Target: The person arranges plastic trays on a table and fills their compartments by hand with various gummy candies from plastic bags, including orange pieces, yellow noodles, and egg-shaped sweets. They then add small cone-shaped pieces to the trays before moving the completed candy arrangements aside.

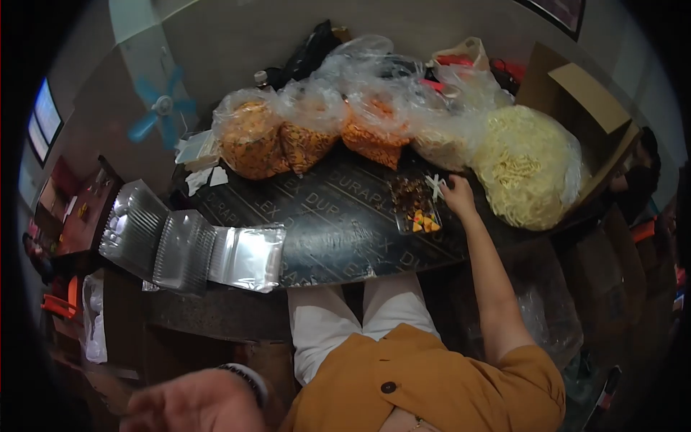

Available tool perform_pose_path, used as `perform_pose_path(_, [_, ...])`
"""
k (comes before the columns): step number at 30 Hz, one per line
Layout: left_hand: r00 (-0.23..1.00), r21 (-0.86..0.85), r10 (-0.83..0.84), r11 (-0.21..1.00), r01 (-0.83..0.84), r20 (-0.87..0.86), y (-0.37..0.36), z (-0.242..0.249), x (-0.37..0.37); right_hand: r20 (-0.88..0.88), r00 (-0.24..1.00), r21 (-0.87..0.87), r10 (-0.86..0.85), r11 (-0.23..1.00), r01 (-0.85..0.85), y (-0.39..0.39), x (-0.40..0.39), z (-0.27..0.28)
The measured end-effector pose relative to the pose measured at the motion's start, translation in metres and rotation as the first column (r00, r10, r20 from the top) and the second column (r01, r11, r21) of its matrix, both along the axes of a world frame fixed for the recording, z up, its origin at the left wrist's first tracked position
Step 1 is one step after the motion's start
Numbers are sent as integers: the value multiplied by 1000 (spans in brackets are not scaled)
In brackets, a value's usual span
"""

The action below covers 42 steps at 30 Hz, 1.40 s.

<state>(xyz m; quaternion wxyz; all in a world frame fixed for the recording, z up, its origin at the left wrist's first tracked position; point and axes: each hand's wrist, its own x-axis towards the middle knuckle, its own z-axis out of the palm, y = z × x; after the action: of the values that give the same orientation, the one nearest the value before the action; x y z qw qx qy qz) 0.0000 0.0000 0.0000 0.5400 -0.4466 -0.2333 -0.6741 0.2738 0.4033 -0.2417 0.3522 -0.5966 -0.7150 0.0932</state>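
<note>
While the left hand [198, 403] is raised close to the camera, palm showing and fingers loosely spread with nothing visible in its grasp, the right hand [461, 196] reaches out over the dark tabletop [331, 216]. Its thumb and fingertips are nearly together, and they look to be pinching the edge of a small white piece [434, 186], too small to name for certain. And that piece sits right at the upper right side of a shallow clear tray [413, 232], with dark brown bits [407, 193] at the far end and yellow-orange chunks [425, 222] nearest the body. It looks light and thin, so a soft fingertip pinch at its edge should be plenty; squeeze hard and it may bend. The tray, now, seems thin-walled and flexible, best taken low by two opposite sides so it doesn't buckle and spill. Beyond the hand, a bulging bag of pale noodle-like strands [522, 165] looks slippery outside and brittle within, and over on the left, glossy clear containers [248, 252] look light and easily dented.
</note>
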Motion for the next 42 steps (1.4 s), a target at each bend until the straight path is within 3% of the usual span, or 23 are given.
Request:
perform_pose_path(2, [961, -359, -263, 892, 277, 87, 16, -67, -43, 134, 990, -31, -43, 998, 47, 20, 6, -17])
perform_pose_path(4, [966, -752, 102, 650, 115, 236, 44, -107, -54, 160, 986, -119, -42, 991, 62, 32, 8, -22])
perform_pose_path(5, [948, -827, 157, 542, 151, 276, 58, -130, -62, 157, 987, -157, -32, 986, 57, 38, 9, -23])
perform_pose_path(8, [898, -932, 321, 296, 209, 303, 88, -211, -85, 141, 990, -106, 27, 994, -12, 43, 11, -24])
perform_pose_path(10, [904, -978, 388, 166, 126, 182, 97, -234, -85, 119, 991, -129, 53, 991, -37, 46, 10, -22])
perform_pose_path(12, [906, -981, 381, 124, 149, 185, 106, -255, -85, 34, 999, -139, 5, 990, 0, 44, 11, -21])
perform_pose_path(14, [899, -999, 438, -36, -3, -18, 111, -264, -79, -12, 1000, -143, -24, 989, 22, 51, 12, -32])
perform_pose_path(15, [906, -998, 418, -23, -59, -63, 112, -273, -81, -59, 997, -142, -42, 989, 33, 51, 12, -31])
perform_pose_path(21, [898, -1000, 440, 22, -10, 1, 111, -278, -81, -226, 973, -28, -40, 999, 34, 19, 10, 3])
perform_pose_path(25, [899, -999, 438, 37, 1, 17, 109, -274, -75, -437, 896, -103, 79, 985, -137, -20, -13, 44])
perform_pose_path(27, [897, -999, 439, 34, 29, 41, 111, -270, -75, -646, 757, -319, 97, 866, -384, -50, -39, 85])
perform_pose_path(30, [907, -995, 411, 48, 82, 95, 114, -263, -67, -612, 753, -415, 243, 711, -567, -54, -72, 113])
perform_pose_path(32, [912, -996, 399, 43, 82, 93, 117, -259, -66, -580, 753, -424, 312, 673, -606, -38, -102, 126])
perform_pose_path(34, [914, -996, 397, 37, 77, 85, 122, -257, -69, -740, 577, -359, 346, 522, -773, -6, -137, 134])
perform_pose_path(37, [912, -997, 403, 7, 82, 78, 125, -259, -73, -768, 576, -315, 279, 619, -719, 38, -203, 167])
perform_pose_path(39, [913, -994, 399, -25, 102, 84, 126, -260, -72, -839, 482, -195, 253, 687, -700, 83, -249, 175])
perform_pose_path(42, [919, -996, 392, -50, 72, 47, 125, -263, -74, -862, 475, -210, 179, 727, -654, 160, -312, 176])
